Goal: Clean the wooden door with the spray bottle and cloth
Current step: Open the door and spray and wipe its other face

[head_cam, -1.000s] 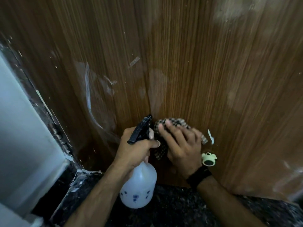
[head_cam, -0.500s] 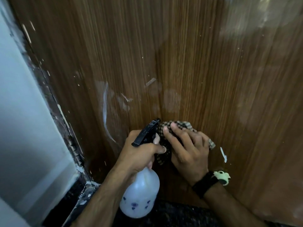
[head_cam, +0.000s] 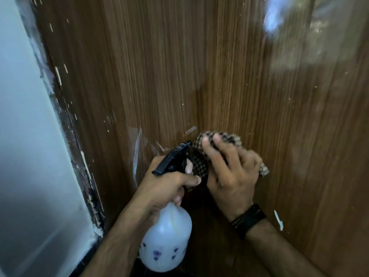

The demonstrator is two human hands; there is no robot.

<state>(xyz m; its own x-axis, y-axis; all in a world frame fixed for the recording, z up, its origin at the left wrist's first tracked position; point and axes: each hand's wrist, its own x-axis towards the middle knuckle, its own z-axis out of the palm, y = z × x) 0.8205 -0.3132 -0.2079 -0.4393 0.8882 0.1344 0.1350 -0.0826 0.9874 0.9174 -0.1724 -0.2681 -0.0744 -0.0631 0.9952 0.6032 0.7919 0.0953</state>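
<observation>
The brown wooden door (head_cam: 229,76) fills most of the view, with white paint flecks and smears on it. My left hand (head_cam: 165,184) grips the neck of a white spray bottle (head_cam: 165,242) with a black trigger head (head_cam: 172,158), a finger on the trigger. The nozzle points at the door. Right beside it, my right hand (head_cam: 231,172) presses a checked cloth (head_cam: 217,138) flat against the door's lower part, fingers spread over it. A black band is on that wrist.
A white wall (head_cam: 30,156) and a dark, paint-spattered door frame (head_cam: 79,156) run down the left side. A white paint streak (head_cam: 137,154) curves on the door left of the bottle. Another white mark (head_cam: 278,219) sits low right.
The view has tilted up, so the floor and the small green object near my right wrist have dropped out of sight. The cloth has slid up the door a little with my right hand.
</observation>
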